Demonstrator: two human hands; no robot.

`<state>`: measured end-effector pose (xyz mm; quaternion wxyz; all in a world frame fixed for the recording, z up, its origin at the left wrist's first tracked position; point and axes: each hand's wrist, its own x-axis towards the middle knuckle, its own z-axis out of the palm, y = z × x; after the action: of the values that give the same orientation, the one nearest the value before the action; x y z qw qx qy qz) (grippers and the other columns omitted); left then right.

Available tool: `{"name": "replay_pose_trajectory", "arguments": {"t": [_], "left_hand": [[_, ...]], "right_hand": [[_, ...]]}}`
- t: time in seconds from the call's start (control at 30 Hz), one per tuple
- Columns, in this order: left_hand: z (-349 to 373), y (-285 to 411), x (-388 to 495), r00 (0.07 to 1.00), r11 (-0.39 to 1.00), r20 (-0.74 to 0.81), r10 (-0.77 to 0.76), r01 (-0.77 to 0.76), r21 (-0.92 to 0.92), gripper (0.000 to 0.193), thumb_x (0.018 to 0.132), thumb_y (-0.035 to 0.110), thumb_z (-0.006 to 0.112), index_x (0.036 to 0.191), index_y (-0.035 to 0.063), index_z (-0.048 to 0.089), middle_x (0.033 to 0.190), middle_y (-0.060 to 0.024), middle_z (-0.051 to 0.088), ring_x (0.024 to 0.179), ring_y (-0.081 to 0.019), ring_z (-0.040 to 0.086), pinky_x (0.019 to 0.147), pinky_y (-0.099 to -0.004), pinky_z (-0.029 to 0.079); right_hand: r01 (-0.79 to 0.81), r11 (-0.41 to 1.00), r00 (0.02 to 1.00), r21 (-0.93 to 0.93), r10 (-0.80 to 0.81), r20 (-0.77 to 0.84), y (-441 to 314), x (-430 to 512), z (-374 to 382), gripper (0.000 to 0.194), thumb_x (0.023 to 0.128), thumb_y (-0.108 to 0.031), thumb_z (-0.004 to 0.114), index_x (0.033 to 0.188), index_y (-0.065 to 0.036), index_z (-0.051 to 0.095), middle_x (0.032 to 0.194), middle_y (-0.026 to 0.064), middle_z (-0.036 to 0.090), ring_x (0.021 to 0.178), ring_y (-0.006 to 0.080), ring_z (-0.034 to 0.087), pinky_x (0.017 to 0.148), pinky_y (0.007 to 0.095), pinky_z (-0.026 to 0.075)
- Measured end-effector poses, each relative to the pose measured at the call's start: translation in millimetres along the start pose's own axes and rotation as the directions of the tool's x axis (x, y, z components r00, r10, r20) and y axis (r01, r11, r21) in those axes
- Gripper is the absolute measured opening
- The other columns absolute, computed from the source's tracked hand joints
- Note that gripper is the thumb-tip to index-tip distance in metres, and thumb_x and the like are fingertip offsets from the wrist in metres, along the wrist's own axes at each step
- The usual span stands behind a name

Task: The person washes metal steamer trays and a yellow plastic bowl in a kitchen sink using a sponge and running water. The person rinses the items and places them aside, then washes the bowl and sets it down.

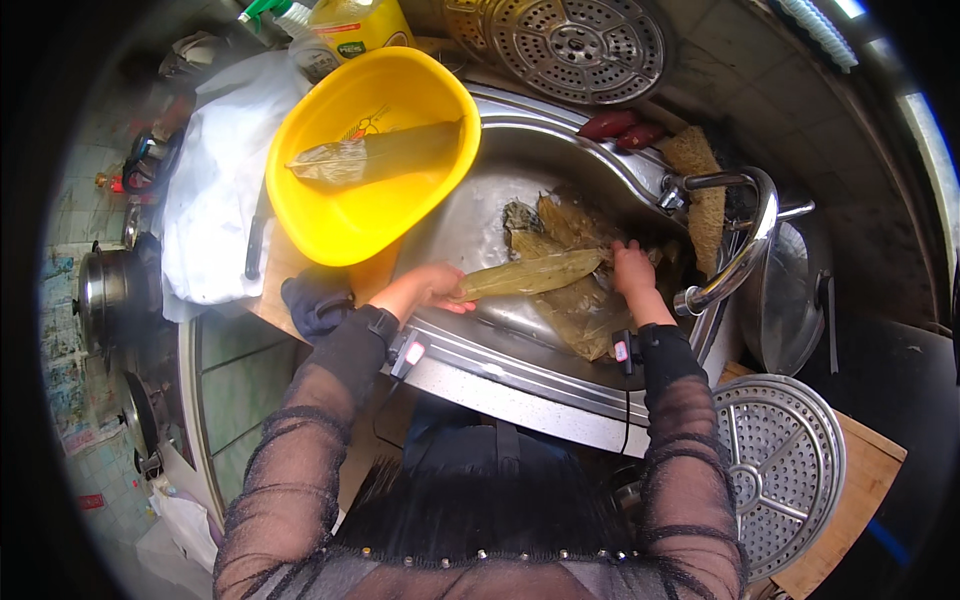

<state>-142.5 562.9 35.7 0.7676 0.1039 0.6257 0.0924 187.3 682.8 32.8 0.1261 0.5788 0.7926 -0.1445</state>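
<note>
A long olive-green leaf (532,274), wet and flat like a bamboo leaf, stretches between my two hands above the steel sink (480,214). My left hand (435,286) pinches one end at the sink's near left side. Around the other end my right hand (634,271) has its fingers curled. More wet leaves (577,319) lie heaped in the sink beneath, some darker and folded. A yellow plastic basin (352,217) rests at the sink's left corner with a leaf (405,154) lying across its inside.
A chrome faucet (761,225) arches over the right side. Steamer racks stand behind (577,45) and at the lower right (780,465). Red sweet potatoes (622,129) and a loofah sponge (697,195) sit on the rim. A black-handled knife (255,247) lies beside a white bag (217,187).
</note>
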Motion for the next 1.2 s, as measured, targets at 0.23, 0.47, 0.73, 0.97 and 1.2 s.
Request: {"name": "replay_pose_trajectory", "arguments": {"t": [0.23,0.47,0.73,0.97,1.2], "left_hand": [[25,1,39,0.994,0.99,0.004,0.11,-0.109,-0.09,0.036,0.085,-0.015,0.045,0.117,-0.0003,0.051,0.105,-0.014,0.062,0.093,-0.026,0.066,0.077,-0.0349,0.059],[9,2,29,0.996,0.994,0.09,0.012,-0.002,-0.113,0.041,0.088,-0.013,0.044,0.127,0.0001,0.042,0.116,-0.0166,0.057,0.102,-0.0284,0.063,0.083,-0.0348,0.056],[28,14,40,1.0,0.996,0.005,0.021,-0.02,-0.086,0.043,0.087,-0.013,0.042,0.128,0.0009,0.041,0.114,-0.0158,0.058,0.103,-0.028,0.063,0.083,-0.0338,0.056],[13,16,25,0.997,0.997,0.03,0.069,-0.068,-0.02,0.042,0.086,-0.015,0.04,0.125,-0.0007,0.043,0.114,-0.0169,0.058,0.101,-0.028,0.064,0.081,-0.0334,0.057],[5,18,23,0.997,0.999,-0.068,0.032,-0.03,0.042,0.043,0.085,-0.016,0.041,0.124,0.0006,0.044,0.113,-0.0164,0.06,0.096,-0.0273,0.066,0.073,-0.0344,0.058]], "right_hand": [[0.627,0.677,0.774,0.385,-0.599,-0.207,-117,-41,3,0.032,0.081,-0.007,0.054,0.113,-0.012,0.054,0.106,0.018,0.056,0.099,0.0348,0.058,0.082,0.042,0.05],[0.443,0.895,0.888,0.055,-0.446,0.109,-66,-16,31,0.032,0.082,-0.012,0.054,0.114,-0.017,0.055,0.114,0.0153,0.054,0.106,0.0343,0.056,0.084,0.0426,0.049],[0.527,0.773,0.845,0.354,-0.523,-0.116,-102,-38,19,0.025,0.085,-0.01,0.05,0.109,-0.012,0.057,0.102,0.0164,0.057,0.098,0.0345,0.059,0.081,0.0424,0.051],[0.396,0.915,0.909,0.075,-0.403,0.111,-45,-22,18,0.03,0.085,-0.013,0.052,0.112,-0.022,0.061,0.111,0.0122,0.056,0.105,0.0315,0.058,0.083,0.042,0.051],[-0.099,0.986,0.994,0.134,0.09,0.069,9,-28,-2,0.047,0.072,-0.003,0.063,0.117,-0.008,0.054,0.111,0.0263,0.054,0.096,0.0397,0.061,0.082,0.0437,0.051]]}}
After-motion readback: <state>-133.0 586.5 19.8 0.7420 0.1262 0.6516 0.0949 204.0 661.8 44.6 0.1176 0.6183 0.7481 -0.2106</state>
